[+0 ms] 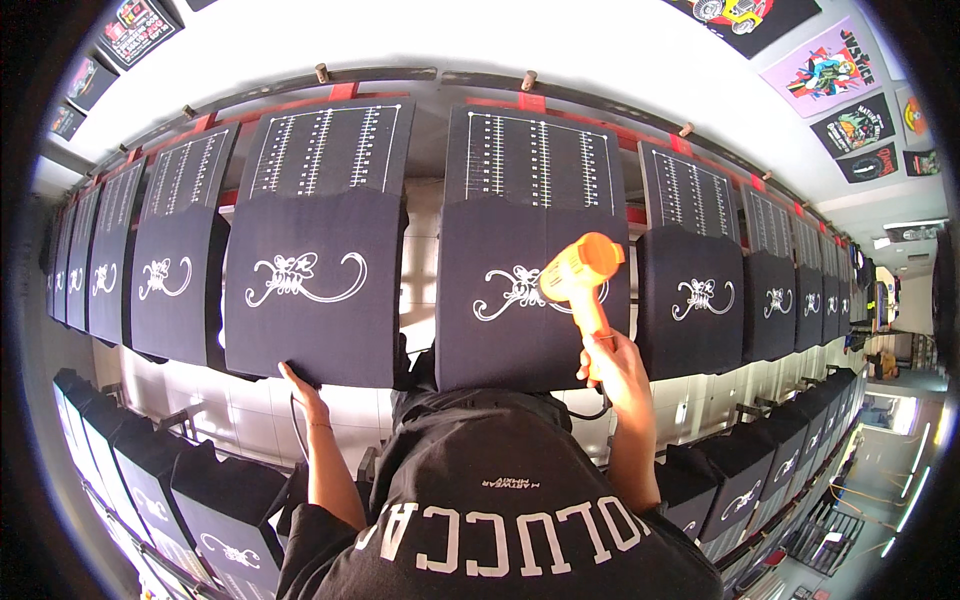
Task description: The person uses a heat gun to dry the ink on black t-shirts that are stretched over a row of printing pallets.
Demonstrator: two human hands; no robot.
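My right hand is wrapped round the handle of an orange hair dryer. The dryer is held over a black T-shirt stretched on a printing board, its body partly covering the shirt's white swirling floral print. My left hand is at the lower edge of another black T-shirt to the left, fingertips close to its hem. A thin dark cord hangs from that hand, which appears closed round it. The left shirt's white print shows in full.
Rows of boards with black printed shirts curve away left and right, such as one board. Each has white measuring marks at its far end. A red-and-dark metal rail runs behind. More shirt-covered boards stand on both sides behind me.
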